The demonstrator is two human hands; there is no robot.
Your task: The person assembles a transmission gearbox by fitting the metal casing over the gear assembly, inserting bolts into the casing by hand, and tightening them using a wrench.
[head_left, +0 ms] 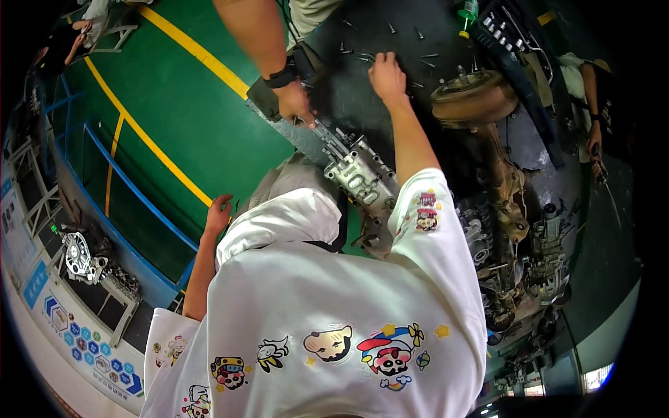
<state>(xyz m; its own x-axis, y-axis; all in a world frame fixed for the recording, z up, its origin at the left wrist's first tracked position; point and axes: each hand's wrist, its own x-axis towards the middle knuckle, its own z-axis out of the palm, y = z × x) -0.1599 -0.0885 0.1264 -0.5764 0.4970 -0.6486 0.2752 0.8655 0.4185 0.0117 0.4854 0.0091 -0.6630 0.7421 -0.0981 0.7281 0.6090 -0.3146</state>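
Note:
My right hand point(388, 75) reaches to the dark tabletop with its fingers bent down beside several loose bolts point(364, 57). What its fingertips hold, if anything, is hidden. My left hand point(219, 211) hangs away from the table at my left side, fingers loosely apart and holding nothing. Between my arms, a silver metal gearbox housing point(364, 178) sits at the table's near edge, with metal rods point(334, 145) sticking out of its far end. Another person's hand point(296, 104), wearing a black wristwatch, points down at or touches those rods.
A rusty round drum point(474, 97) stands right of the bolts, beside a socket set case point(503, 35) and a green bottle point(470, 10). Greasy mechanical parts point(512, 216) fill the right side. A person's hand point(596, 157) at far right holds a thin tool.

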